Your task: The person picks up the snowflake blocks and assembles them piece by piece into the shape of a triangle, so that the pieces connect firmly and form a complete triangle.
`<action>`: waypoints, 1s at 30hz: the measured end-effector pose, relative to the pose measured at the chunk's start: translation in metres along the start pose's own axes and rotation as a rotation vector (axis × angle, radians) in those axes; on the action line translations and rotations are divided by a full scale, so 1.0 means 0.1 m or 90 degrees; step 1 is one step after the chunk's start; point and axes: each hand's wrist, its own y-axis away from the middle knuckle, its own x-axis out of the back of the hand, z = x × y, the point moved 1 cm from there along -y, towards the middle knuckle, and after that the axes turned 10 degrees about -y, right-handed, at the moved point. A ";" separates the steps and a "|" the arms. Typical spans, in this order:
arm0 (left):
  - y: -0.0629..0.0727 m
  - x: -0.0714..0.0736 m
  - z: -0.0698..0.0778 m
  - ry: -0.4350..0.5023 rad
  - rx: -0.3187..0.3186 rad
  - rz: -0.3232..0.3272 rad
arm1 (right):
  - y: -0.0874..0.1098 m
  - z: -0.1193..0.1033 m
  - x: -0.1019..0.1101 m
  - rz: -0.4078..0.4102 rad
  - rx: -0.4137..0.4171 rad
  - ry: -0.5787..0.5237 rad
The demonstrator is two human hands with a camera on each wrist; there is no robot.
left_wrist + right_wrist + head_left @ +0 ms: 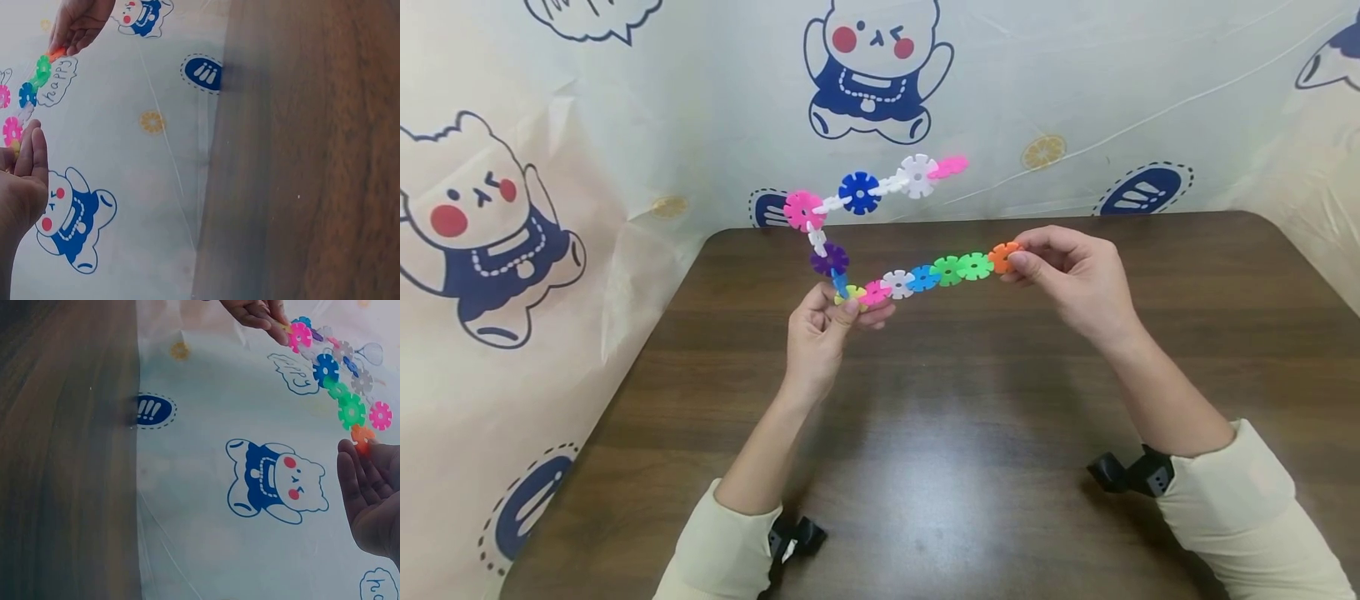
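A chain of colourful snowflake discs [922, 277], slotted edge to edge, hangs in the air above the table between both hands. My left hand [822, 337] pinches the yellow disc [851, 294] at the bend of the chain. With thumb and fingers my right hand [1078, 279] pinches the orange disc [1004, 257] at one end; the right wrist view also shows this orange disc [362, 439] in the fingers. Beyond the left hand the chain turns up and back through a purple disc [830, 260], a blue disc [859, 193] and white ones to a pink disc [950, 167] at its free end.
A brown wooden table [925, 467] lies under both hands. Behind and to the left, a pale plastic sheet [715, 100] printed with cartoon bears covers the walls. Each wrist carries a small black camera [1131, 473] by the sleeve cuff.
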 end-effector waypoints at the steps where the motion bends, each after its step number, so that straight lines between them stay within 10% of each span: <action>1: 0.00 0.00 0.00 0.003 -0.003 0.001 | 0.00 0.01 -0.01 0.000 -0.001 0.000; 14: -0.03 -0.21 -0.05 0.256 -0.059 0.008 | 0.08 0.15 -0.17 0.016 0.016 -0.081; 23: -0.06 -0.36 -0.07 0.323 -0.123 0.002 | 0.11 0.16 -0.32 0.001 0.053 -0.061; 30: -0.06 -0.47 -0.09 0.254 -0.094 0.004 | 0.12 0.16 -0.46 -0.020 0.072 -0.053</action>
